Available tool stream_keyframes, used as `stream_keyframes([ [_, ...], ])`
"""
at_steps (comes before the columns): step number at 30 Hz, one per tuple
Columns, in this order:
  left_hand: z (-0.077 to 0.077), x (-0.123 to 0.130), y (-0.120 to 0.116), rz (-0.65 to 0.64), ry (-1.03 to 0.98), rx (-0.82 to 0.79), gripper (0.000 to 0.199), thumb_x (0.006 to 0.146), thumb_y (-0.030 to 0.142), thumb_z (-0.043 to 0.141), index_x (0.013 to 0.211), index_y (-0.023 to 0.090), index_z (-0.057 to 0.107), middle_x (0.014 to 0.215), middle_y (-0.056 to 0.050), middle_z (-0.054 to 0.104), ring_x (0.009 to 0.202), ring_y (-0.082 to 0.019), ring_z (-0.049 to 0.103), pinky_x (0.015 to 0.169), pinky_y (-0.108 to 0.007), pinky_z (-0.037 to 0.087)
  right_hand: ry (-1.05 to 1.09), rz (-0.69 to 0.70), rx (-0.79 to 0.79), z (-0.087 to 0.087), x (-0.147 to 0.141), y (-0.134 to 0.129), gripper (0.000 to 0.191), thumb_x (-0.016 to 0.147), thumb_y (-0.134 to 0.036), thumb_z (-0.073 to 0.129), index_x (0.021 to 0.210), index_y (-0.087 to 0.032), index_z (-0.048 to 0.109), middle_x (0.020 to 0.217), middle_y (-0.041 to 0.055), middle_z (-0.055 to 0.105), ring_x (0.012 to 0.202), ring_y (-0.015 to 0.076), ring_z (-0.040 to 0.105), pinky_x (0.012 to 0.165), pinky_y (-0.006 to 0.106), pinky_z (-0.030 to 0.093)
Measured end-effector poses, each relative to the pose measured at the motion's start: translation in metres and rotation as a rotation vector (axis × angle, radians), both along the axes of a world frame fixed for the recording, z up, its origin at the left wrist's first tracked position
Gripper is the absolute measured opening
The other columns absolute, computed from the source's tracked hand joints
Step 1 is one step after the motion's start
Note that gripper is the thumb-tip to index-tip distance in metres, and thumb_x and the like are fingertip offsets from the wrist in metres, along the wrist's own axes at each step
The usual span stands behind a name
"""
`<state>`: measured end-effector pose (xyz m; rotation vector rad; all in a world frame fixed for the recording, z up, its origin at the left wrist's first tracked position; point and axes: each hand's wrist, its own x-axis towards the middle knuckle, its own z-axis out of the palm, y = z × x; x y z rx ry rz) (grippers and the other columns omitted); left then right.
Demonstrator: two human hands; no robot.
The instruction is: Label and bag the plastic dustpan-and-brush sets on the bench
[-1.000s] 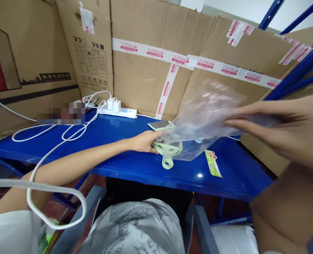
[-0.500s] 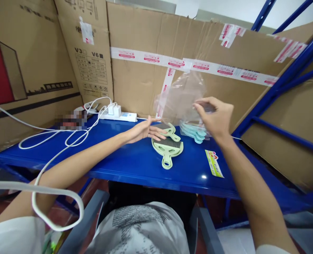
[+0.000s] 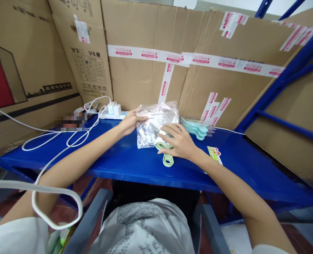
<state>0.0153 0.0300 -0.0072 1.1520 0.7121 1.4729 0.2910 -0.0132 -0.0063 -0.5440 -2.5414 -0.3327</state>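
Observation:
My left hand (image 3: 130, 122) pinches the upper left edge of a clear plastic bag (image 3: 145, 135), which hangs flat above the blue table. Over the bag's lower right part is my right hand (image 3: 179, 141), its fingers spread and holding nothing that I can make out. Below its fingers shows the ringed handle of a light green mini dustpan (image 3: 168, 160). The bag and my right hand cover the rest of the green pieces. To the right lies a colourful printed card (image 3: 214, 154), partly behind my right forearm.
Light blue dustpans (image 3: 198, 131) in clear wrapping lie stacked at the table's back right. Cardboard walls (image 3: 143, 77) enclose the blue table (image 3: 114, 158). A white power strip (image 3: 114, 114) with plugs stands at the back left. A loose white cable (image 3: 58, 151) loops across the left side.
The bag has come down from my raised right hand to in front of the green dustpans. My left hand has closed on its edge. My right hand has moved left and down, its fingers spreading.

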Motion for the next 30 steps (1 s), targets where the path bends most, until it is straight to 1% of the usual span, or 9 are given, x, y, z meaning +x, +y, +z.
stream_keyframes([
  [2,0.002,-0.002,-0.001,-0.016,0.016,0.011,0.046,0.069,0.006,0.090,0.113,0.008,0.077,0.094,-0.012,0.080,0.077,-0.018,0.077,0.074,-0.026,0.064,0.207,-0.054,0.006,0.004,0.005,0.002,0.054,0.098,-0.062,0.067,0.141,-0.030,0.065,0.156,0.0134,0.054,0.152,0.0389,0.041,0.124,0.067,0.036],
  [4,0.003,-0.002,-0.004,-0.021,0.036,0.022,0.047,0.069,0.008,0.091,0.113,0.010,0.078,0.092,-0.010,0.080,0.077,-0.019,0.077,0.072,-0.027,0.064,0.453,-0.149,-0.052,0.009,0.013,0.008,0.053,0.103,-0.060,0.059,0.148,-0.031,0.057,0.158,0.0143,0.048,0.150,0.0372,0.042,0.123,0.063,0.040],
  [8,0.004,0.003,-0.011,-0.012,0.078,0.065,0.041,0.069,0.010,0.093,0.109,0.013,0.082,0.093,-0.008,0.081,0.076,-0.017,0.075,0.070,-0.026,0.063,0.649,-0.151,-0.507,0.013,0.028,0.023,0.071,0.103,-0.055,0.059,0.163,-0.034,0.026,0.141,0.0136,0.060,0.114,0.0305,0.070,0.095,0.048,0.062],
  [11,0.003,0.007,-0.015,-0.030,0.105,0.088,0.043,0.069,0.017,0.097,0.109,0.014,0.083,0.096,-0.009,0.082,0.079,-0.017,0.074,0.074,-0.025,0.062,0.650,-0.105,-0.785,0.012,0.034,0.031,0.093,0.098,-0.055,0.069,0.166,-0.033,0.008,0.115,0.0084,0.073,0.089,0.0266,0.074,0.077,0.041,0.064],
  [14,0.002,0.008,-0.013,-0.022,0.115,0.104,0.044,0.069,0.030,0.100,0.106,0.014,0.084,0.096,-0.010,0.082,0.081,-0.017,0.074,0.076,-0.025,0.061,0.670,-0.129,-0.845,0.012,0.034,0.032,0.094,0.096,-0.056,0.073,0.164,-0.034,0.013,0.107,0.0059,0.075,0.078,0.0242,0.073,0.073,0.040,0.062],
  [18,0.001,0.004,-0.008,0.014,0.125,0.099,0.046,0.064,0.045,0.102,0.093,0.014,0.084,0.085,-0.008,0.080,0.072,-0.016,0.069,0.066,-0.025,0.058,0.729,-0.100,-0.900,0.013,0.031,0.028,0.093,0.094,-0.053,0.075,0.164,-0.032,0.016,0.100,0.0060,0.076,0.080,0.0266,0.075,0.073,0.042,0.063],
  [21,0.002,0.002,-0.005,0.059,0.115,0.091,0.042,0.064,0.043,0.102,0.087,0.014,0.082,0.078,-0.006,0.077,0.065,-0.014,0.064,0.059,-0.024,0.053,0.794,-0.049,-0.965,0.013,0.028,0.025,0.101,0.089,-0.048,0.083,0.163,-0.031,0.017,0.098,0.0056,0.078,0.081,0.0249,0.075,0.073,0.039,0.062],
  [25,0.004,0.003,-0.006,0.128,0.086,0.107,0.021,0.076,0.031,0.093,0.082,0.015,0.080,0.072,-0.003,0.071,0.059,-0.010,0.056,0.057,-0.022,0.048,0.786,0.012,-1.095,0.012,0.026,0.024,0.113,0.075,-0.040,0.094,0.161,-0.032,0.021,0.102,0.0057,0.080,0.086,0.0252,0.077,0.074,0.039,0.063],
  [30,0.009,-0.004,-0.005,0.099,0.098,0.109,0.019,0.084,0.032,0.086,0.090,0.016,0.080,0.080,-0.005,0.076,0.069,-0.015,0.066,0.069,-0.026,0.054,0.771,-0.017,-1.118,0.011,0.026,0.028,0.082,0.070,-0.042,0.095,0.137,-0.025,0.051,0.089,0.0040,0.078,0.072,0.0227,0.073,0.065,0.036,0.060],
])
